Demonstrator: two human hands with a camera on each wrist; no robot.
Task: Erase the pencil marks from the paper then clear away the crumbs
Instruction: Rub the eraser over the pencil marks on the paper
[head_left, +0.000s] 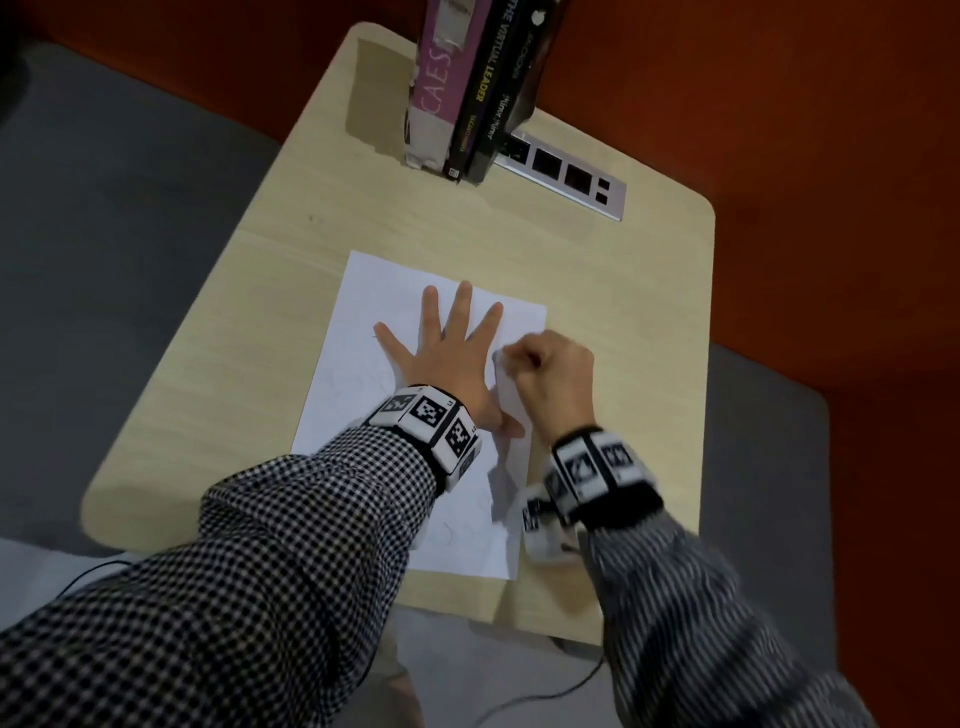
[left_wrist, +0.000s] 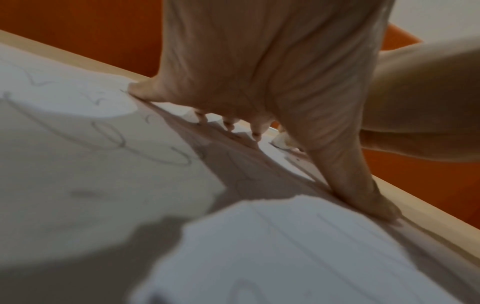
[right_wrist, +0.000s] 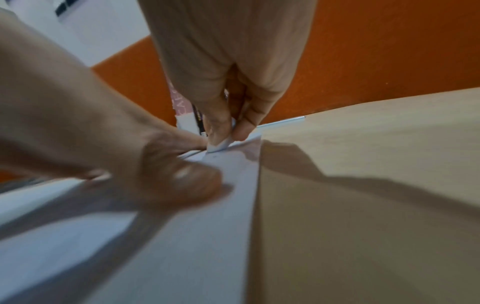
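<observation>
Pinning the paper (head_left: 415, 291) flat on the table (head_left: 597, 270), your left hand (head_left: 447, 358) lies spread on the sheet with its fingers straight and fanned, thumb out toward your right. Your right hand (head_left: 550, 374) is curled round a small white eraser (right_wrist: 221, 145), pinched between thumb and fingers with its tip down on the sheet close to the right edge, just beside your left index finger. You look to be in the erasing step, working the right margin. The left wrist view shows grey pencil marks (left_wrist: 109, 135) left on the part of the sheet nearer you, so the erasing seems well short of done; whether crumbs have gathered yet, the pictures are too blurred to tell. The next move likely calls for short strokes with steady downward pressure from your left palm, since rubbing so near the edge could buckle or crease the sheet. Then shift both hands toward the remaining marks. Books (head_left: 467, 88) and a power strip (head_left: 566, 174) stand well apart at the table's far end.
</observation>
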